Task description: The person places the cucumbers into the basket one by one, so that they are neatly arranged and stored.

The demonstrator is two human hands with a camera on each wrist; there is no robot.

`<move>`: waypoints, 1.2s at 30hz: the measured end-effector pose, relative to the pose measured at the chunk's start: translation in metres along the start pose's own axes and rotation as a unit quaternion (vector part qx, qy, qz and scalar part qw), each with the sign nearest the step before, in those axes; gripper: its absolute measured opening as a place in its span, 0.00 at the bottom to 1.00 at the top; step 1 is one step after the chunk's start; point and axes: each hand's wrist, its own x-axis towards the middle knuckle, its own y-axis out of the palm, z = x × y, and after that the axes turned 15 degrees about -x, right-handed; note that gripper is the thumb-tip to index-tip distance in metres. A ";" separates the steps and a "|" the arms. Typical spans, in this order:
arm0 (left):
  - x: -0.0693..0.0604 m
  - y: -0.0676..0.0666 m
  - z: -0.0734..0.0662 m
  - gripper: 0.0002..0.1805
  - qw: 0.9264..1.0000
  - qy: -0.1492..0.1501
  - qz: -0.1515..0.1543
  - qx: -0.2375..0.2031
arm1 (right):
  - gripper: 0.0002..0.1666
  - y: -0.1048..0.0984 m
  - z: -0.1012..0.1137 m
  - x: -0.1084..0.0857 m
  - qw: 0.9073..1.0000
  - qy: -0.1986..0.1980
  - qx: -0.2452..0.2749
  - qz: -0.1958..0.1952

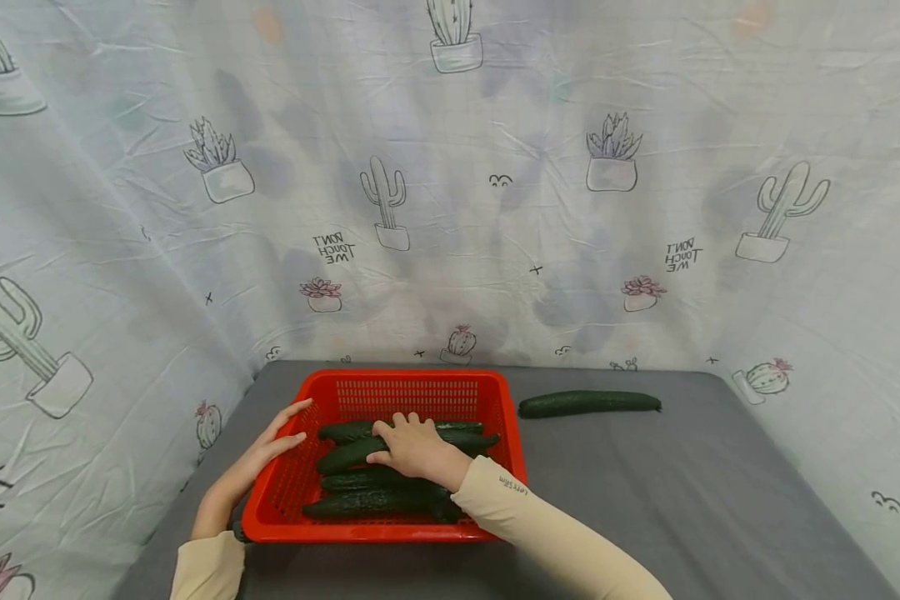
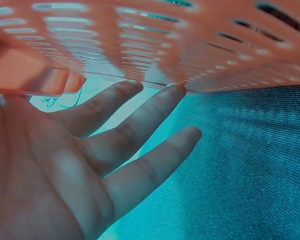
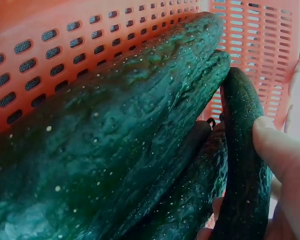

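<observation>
A red plastic basket (image 1: pixel 375 533) with slotted walls holds several dark green cucumbers (image 1: pixel 378 502). My right hand (image 1: pixel 416 450) reaches inside and grips one cucumber (image 3: pixel 244 165), thumb on one side and fingertips showing on the other. That cucumber lies at an angle to the others, its far end by the basket wall. At the basket's left rim rests my left hand (image 1: pixel 266 450). In the left wrist view, several fairly straight fingers (image 2: pixel 135 130) lie along the outside of the slotted wall, fingertips at or near it.
Another cucumber (image 1: pixel 588 403) lies on the grey table (image 1: pixel 645 500), right of the basket near the back edge. A pale curtain (image 1: pixel 450 208) printed with cacti hangs behind and at both sides. Something small and dark (image 1: pixel 240 532) shows by the basket's front left corner.
</observation>
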 end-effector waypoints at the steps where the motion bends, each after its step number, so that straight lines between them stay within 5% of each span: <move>1: 0.000 0.000 0.000 0.31 1.000 0.000 0.000 0.003 | 0.27 0.000 0.000 0.000 1.000 -0.001 -0.004 -0.001; 19: -0.002 0.001 -0.001 0.31 1.000 0.012 0.006 0.000 | 0.23 -0.002 0.002 -0.005 0.990 -0.016 -0.139 -0.018; 36: -0.003 0.002 -0.001 0.31 1.000 0.017 -0.002 0.012 | 0.25 -0.007 -0.014 -0.018 0.984 0.005 -0.174 -0.050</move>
